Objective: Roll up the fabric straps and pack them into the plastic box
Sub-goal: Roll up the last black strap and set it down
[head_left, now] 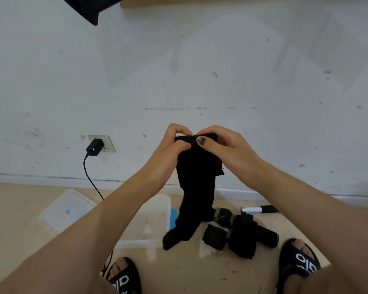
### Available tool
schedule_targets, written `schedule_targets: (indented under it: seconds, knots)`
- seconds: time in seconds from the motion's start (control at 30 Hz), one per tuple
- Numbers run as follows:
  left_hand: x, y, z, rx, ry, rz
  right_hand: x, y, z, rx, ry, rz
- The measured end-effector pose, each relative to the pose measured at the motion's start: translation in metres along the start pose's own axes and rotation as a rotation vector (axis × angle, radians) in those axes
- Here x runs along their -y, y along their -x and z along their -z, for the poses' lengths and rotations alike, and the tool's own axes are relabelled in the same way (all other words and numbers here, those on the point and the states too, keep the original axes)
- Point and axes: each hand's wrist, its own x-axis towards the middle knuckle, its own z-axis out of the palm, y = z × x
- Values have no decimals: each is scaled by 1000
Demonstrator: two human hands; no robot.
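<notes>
Two hands, left and right, pinching top edge of black fabric strap, hanging above plastic box; rolled straps right of box; sandals lettered "olo".

Both forearms bare, no sleeves, watch or rings seen. Left hand and right hand ungloved; right thumbnail carries dark, patchy polish. Feet in black open-toe slide sandals: left sandal, right sandal, each strap printed with white lettering. Toes exposed.
</notes>
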Motion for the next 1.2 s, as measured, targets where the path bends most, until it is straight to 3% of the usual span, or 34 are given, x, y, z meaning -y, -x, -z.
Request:
schedule_targets:
  seconds: [0.3, 0.53, 0.67, 0.9, 1.0, 1.2]
  knots:
    - [3, -3, -2, -40, 74, 64, 0, 1, 1, -10, -40, 41]
    - [2, -1, -2, 29, -49, -49, 2, 1, 1, 16, -25, -140]
    - [0, 1, -2, 38, 7, -40, 2, 1, -1, -12, -1, -65]
    - [4, -2, -6, 28, 50, 126, 1, 1, -2, -38, -16, 35]
    - [4, -2, -5, 2, 49, 89, -1, 1, 0, -33, -12, 60]
    - [3, -2, -4, 2, 72, 25, -1, 0, 0, 44, -140, -154]
